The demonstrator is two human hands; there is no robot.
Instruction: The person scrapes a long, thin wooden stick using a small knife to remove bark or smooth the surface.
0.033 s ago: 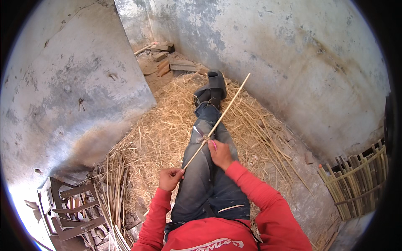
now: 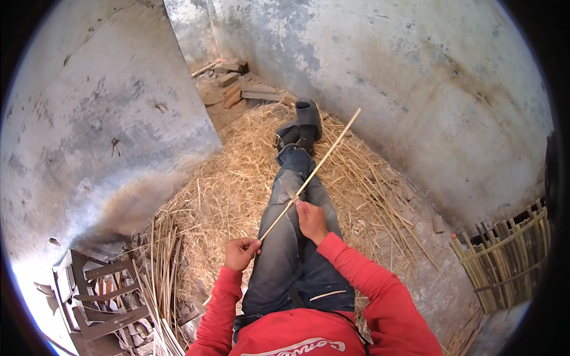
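Note:
A long, thin pale bamboo strip (image 2: 328, 155) slants across my outstretched legs, from lower left to upper right. My left hand (image 2: 240, 253) pinches its near end between thumb and fingers, above my left thigh. Farther along it, near the knees, my right hand (image 2: 312, 219) is closed around what looks like a small knife with a pink handle (image 2: 305, 207). Most of the handle is inside the fist, and the blade can hardly be made out. A small pale shaving (image 2: 292, 198) shows at the strip beside my right thumb.
Straw and shavings (image 2: 231, 172) cover the floor around my legs. Long split strips (image 2: 160, 255) lie at the left, beside a broken wooden frame (image 2: 110, 296). A slatted bamboo basket (image 2: 504, 258) stands at the right. Bricks (image 2: 228, 74) lie by the far wall (image 2: 368, 59).
The strip's far end has swung slightly right and down. The blade seen earlier left of the strip hardly shows now. The right hand has shifted very little; the left hand stays in place.

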